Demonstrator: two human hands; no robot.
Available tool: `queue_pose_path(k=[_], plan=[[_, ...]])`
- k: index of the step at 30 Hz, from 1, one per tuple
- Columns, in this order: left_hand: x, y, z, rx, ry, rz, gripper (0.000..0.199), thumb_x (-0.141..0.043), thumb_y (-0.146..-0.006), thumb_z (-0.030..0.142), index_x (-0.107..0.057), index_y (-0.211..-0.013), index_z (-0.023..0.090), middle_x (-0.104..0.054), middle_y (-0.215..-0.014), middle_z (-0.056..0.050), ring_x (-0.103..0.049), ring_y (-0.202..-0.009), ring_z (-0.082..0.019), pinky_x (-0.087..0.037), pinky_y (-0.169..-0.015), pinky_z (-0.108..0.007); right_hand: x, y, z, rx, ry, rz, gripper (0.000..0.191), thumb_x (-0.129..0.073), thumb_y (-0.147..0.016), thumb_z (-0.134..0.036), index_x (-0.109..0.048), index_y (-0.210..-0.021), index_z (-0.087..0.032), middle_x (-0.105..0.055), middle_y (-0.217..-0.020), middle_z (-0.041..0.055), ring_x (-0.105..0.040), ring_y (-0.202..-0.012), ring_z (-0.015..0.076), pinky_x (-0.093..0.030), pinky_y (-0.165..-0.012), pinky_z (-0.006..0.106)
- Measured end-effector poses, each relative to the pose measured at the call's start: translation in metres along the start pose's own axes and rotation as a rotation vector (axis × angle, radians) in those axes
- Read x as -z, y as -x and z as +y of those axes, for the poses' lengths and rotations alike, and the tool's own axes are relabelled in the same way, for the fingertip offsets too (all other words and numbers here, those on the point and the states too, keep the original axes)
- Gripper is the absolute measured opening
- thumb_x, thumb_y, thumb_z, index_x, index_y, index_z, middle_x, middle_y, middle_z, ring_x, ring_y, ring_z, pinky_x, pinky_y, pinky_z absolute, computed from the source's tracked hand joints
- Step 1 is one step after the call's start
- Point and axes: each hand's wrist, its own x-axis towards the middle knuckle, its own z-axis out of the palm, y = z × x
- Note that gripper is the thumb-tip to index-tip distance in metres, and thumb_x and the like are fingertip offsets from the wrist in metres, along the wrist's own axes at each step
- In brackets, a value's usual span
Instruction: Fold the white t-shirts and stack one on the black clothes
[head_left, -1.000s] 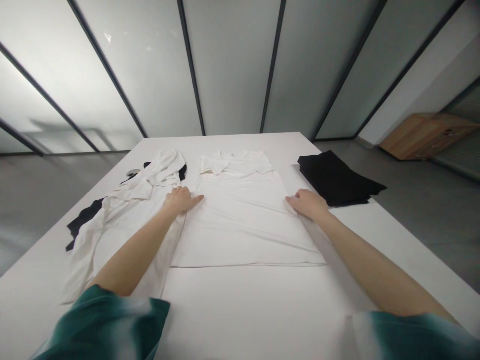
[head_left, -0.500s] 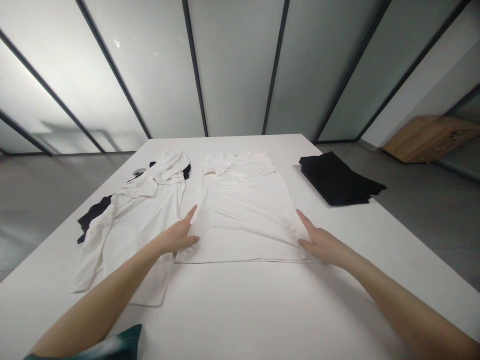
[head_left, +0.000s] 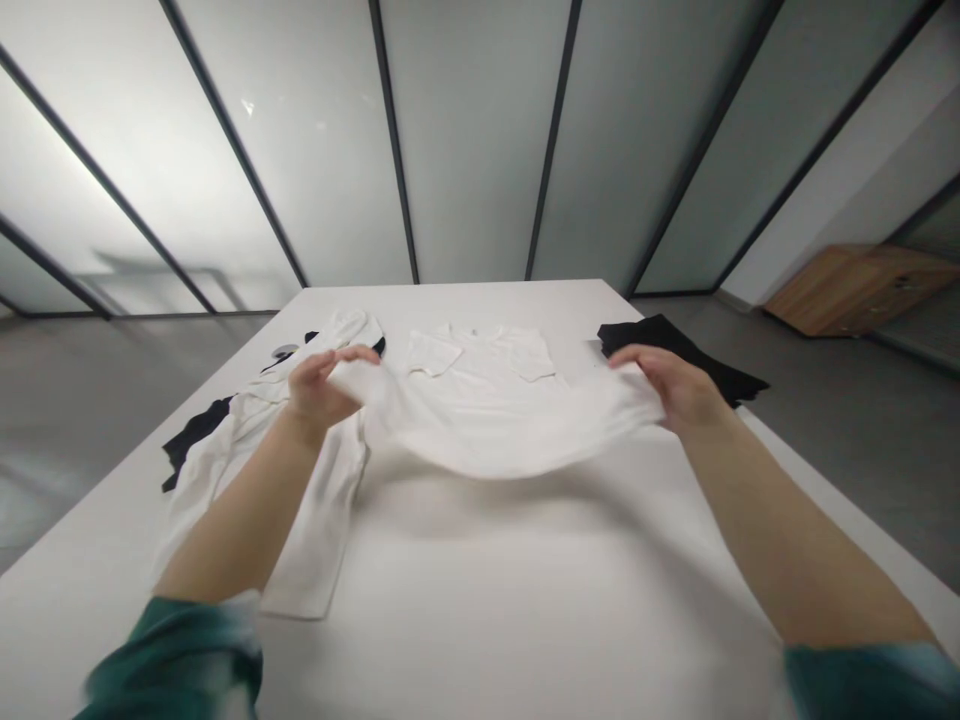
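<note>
A white T-shirt is spread in the middle of the table, its collar and sleeves lying at the far side. Its near hem hangs lifted off the surface and sags between my hands. My left hand is closed on the hem's left corner, fingers blurred a little. At the right corner, my right hand pinches the same hem. My left forearm partly covers a second white garment lying on the left.
Dark cloth pokes out from beneath the left garment, near a small grey round item. Black folded fabric lies at the right edge of the white table. Beyond stand frosted panels and a wooden cabinet.
Both hands have gone from resting open on the shirt's sides to gripping its hem corners. The hem has risen off the table and moved away from me.
</note>
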Motion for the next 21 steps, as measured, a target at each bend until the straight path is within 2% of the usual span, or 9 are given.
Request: queue_pose_path(k=[1,2,4,6,8,10,13,17,21], plan=[[-0.008,-0.019,0.004,-0.057,0.059,0.065,0.098,-0.004,-0.081,0.081,-0.052,-0.143,0.023,-0.072,-0.113,-0.012,-0.065,-0.112,-0.034,-0.052,-0.082,-0.046,-0.008,-0.023,-0.003,0.026,-0.033,0.086,0.074,-0.022,-0.093,-0.066,-0.066,-0.124,-0.015,-0.071,-0.095,0.0147,-0.066,-0.077,0.0286,-0.052,-0.065,0.04],[-0.017,-0.039,0.005,-0.115,0.169,0.13,0.096,-0.003,-0.085,0.076,-0.045,-0.148,0.018,-0.069,-0.123,-0.014,-0.062,-0.119,-0.034,-0.052,-0.088,-0.047,-0.019,-0.046,-0.003,0.049,-0.063,0.13,0.077,-0.015,-0.095,-0.062,-0.06,-0.133,-0.011,-0.071,-0.106,0.0169,-0.068,-0.086,0.0297,-0.054,-0.071,0.04],[-0.041,-0.077,0.001,-0.146,0.204,0.189,0.086,-0.004,-0.092,0.066,-0.035,-0.155,0.016,-0.064,-0.136,-0.014,-0.059,-0.127,-0.03,-0.05,-0.097,-0.044,-0.044,-0.087,0.002,0.076,-0.099,0.162,0.079,-0.005,-0.098,-0.054,-0.045,-0.147,-0.007,-0.068,-0.122,0.0189,-0.068,-0.101,0.0295,-0.055,-0.081,0.04],[-0.066,-0.105,-0.013,-0.057,0.073,0.235,0.074,-0.011,-0.098,0.055,-0.026,-0.159,0.016,-0.059,-0.143,-0.014,-0.056,-0.133,-0.026,-0.047,-0.103,-0.042,-0.072,-0.113,0.017,0.009,-0.017,0.152,0.076,-0.002,-0.1,-0.05,-0.033,-0.154,-0.007,-0.064,-0.133,0.0188,-0.066,-0.113,0.0272,-0.053,-0.09,0.039],[-0.088,-0.117,-0.034,0.021,-0.224,0.23,0.069,-0.028,-0.099,0.048,-0.022,-0.16,0.016,-0.052,-0.15,-0.014,-0.049,-0.139,-0.025,-0.042,-0.109,-0.041,-0.098,-0.121,0.037,-0.078,0.236,0.121,0.072,-0.015,-0.101,-0.054,-0.028,-0.157,-0.011,-0.054,-0.147,0.0185,-0.058,-0.128,0.0254,-0.048,-0.101,0.037],[-0.103,-0.116,-0.055,0.034,-0.597,0.14,0.073,-0.042,-0.096,0.049,-0.027,-0.159,0.015,-0.044,-0.157,-0.017,-0.042,-0.144,-0.028,-0.036,-0.115,-0.043,-0.118,-0.114,0.058,-0.102,0.578,0.025,0.074,-0.033,-0.099,-0.056,-0.03,-0.157,-0.01,-0.04,-0.157,0.0215,-0.042,-0.143,0.0286,-0.036,-0.113,0.041],[-0.114,-0.103,-0.075,0.011,-0.966,0.053,0.068,-0.04,-0.097,0.051,-0.034,-0.157,0.019,-0.034,-0.163,-0.015,-0.033,-0.149,-0.03,-0.029,-0.119,-0.048,-0.131,-0.093,0.079,-0.016,0.922,-0.058,0.07,-0.037,-0.099,-0.053,-0.036,-0.155,-0.011,-0.03,-0.163,0.0212,-0.028,-0.15,0.0324,-0.022,-0.12,0.049],[-0.118,-0.085,-0.076,-0.024,-1.063,0.011,0.064,-0.035,-0.099,0.051,-0.036,-0.156,0.021,-0.036,-0.161,-0.015,-0.035,-0.148,-0.03,-0.03,-0.118,-0.049,-0.126,-0.069,0.086,-0.013,1.05,-0.09,0.069,-0.028,-0.101,-0.054,-0.034,-0.157,-0.015,-0.028,-0.164,0.0197,-0.027,-0.151,0.0323,-0.023,-0.12,0.05],[-0.126,-0.056,-0.065,-0.057,-1.066,-0.018,0.062,-0.038,-0.099,0.049,-0.039,-0.154,0.02,-0.038,-0.16,-0.016,-0.036,-0.147,-0.032,-0.031,-0.117,-0.05,-0.122,-0.032,0.083,-0.039,1.097,-0.11,0.071,-0.029,-0.101,-0.054,-0.033,-0.157,-0.011,-0.027,-0.163,0.0222,-0.026,-0.151,0.0353,-0.023,-0.119,0.05]])
